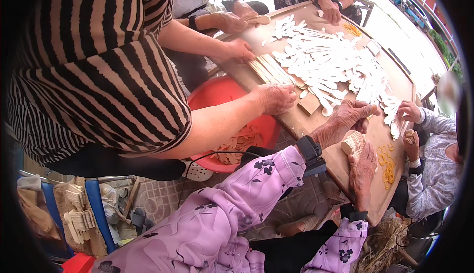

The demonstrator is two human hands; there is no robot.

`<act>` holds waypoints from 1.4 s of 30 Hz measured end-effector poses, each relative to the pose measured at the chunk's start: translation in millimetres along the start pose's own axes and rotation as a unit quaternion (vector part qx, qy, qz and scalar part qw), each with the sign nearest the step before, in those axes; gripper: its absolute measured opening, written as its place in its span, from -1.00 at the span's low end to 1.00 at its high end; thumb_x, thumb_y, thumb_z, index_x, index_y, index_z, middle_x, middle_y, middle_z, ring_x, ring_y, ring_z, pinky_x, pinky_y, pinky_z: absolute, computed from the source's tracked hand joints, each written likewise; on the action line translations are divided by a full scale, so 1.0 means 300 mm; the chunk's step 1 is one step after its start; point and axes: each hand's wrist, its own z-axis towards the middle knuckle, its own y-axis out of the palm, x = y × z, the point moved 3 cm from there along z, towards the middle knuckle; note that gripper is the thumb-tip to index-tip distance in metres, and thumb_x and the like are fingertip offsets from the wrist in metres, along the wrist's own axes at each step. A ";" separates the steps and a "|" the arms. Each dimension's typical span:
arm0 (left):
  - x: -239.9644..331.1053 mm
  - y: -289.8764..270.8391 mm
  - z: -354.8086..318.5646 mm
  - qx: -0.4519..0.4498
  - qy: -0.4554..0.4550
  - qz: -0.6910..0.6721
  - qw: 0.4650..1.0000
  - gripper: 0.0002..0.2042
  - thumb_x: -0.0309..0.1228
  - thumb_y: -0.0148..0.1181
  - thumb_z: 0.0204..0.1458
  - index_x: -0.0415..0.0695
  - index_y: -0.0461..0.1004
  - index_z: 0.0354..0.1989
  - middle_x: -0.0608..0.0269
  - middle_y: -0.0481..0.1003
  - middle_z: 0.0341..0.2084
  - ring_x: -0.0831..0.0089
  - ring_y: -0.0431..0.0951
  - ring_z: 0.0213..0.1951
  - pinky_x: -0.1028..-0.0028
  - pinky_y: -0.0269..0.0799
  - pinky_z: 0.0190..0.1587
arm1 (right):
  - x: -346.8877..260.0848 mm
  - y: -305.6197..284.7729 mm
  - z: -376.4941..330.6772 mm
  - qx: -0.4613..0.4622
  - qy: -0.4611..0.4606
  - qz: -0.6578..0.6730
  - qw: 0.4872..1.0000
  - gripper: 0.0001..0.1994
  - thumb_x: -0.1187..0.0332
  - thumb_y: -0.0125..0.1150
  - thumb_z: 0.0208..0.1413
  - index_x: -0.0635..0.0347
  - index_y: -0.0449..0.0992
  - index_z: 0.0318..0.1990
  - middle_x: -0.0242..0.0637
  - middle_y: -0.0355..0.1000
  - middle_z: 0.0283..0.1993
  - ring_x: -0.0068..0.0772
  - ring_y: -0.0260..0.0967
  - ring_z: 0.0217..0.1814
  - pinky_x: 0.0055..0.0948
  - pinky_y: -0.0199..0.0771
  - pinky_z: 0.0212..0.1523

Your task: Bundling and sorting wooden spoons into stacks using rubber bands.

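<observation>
A stack of wooden spoons (352,142) is held in my right hand (363,170), their rounded ends fanned toward the far left, just above the table's near side. Beyond it my left hand (345,120) is closed, thumb and fingers pinched together over the table; what they pinch, if anything, is too small to tell. Beside my right hand lie several yellow rubber bands (387,167). A big heap of loose pale wooden spoons (321,58) spreads across the table (308,125), past my left hand. A small wooden block (309,103) sits by the heap.
On my left a person in a striped top (98,75) lines up spoons at the table. Co-workers sit at the far side and on the right (434,169). Below the table edge stands a red basin (217,100) with wooden pieces. A chair (94,213) carries spoon bundles.
</observation>
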 end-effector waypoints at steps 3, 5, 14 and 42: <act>0.008 0.006 -0.004 0.048 0.031 0.101 0.993 -0.67 -0.16 0.13 0.13 -0.23 0.55 -0.40 0.26 0.48 -0.73 0.65 0.43 -0.71 0.65 0.37 -0.63 | -0.021 -0.009 0.007 -0.009 -0.008 0.004 1.000 -0.34 0.13 0.04 0.14 0.35 0.02 0.28 0.03 0.03 0.30 0.07 -0.10 0.36 -0.12 -0.19 0.38; 0.004 0.017 -0.002 0.047 0.059 0.171 0.982 -0.66 -0.17 0.11 0.14 -0.24 0.53 -0.46 0.25 0.47 -0.76 0.65 0.43 -0.73 0.65 0.34 -0.66 | -0.023 -0.011 0.006 -0.015 -0.012 0.004 1.000 -0.35 0.12 0.01 0.15 0.35 0.02 0.28 0.03 0.02 0.30 0.07 -0.10 0.36 -0.11 -0.20 0.38; 0.027 0.025 -0.016 0.121 0.112 0.323 0.932 -0.67 -0.33 0.05 0.09 -0.29 0.49 -0.64 0.24 0.50 -0.77 0.64 0.42 -0.76 0.59 0.35 -0.68 | -0.020 -0.006 0.010 -0.021 -0.018 -0.011 1.000 -0.34 0.05 -0.12 0.21 0.38 -0.01 0.29 0.08 -0.01 0.33 0.05 -0.14 0.39 -0.13 -0.28 0.40; -0.027 -0.100 -0.013 0.106 -0.103 0.635 0.758 -0.78 -0.32 0.15 -0.02 -0.12 0.55 -0.64 0.33 0.43 -0.86 0.41 0.55 -0.63 0.32 0.48 -0.32 | 0.003 0.028 0.009 0.025 -0.008 0.000 1.000 -0.24 -0.06 0.04 0.09 0.40 0.06 0.26 0.08 0.09 0.27 0.02 -0.03 0.35 -0.10 -0.17 0.37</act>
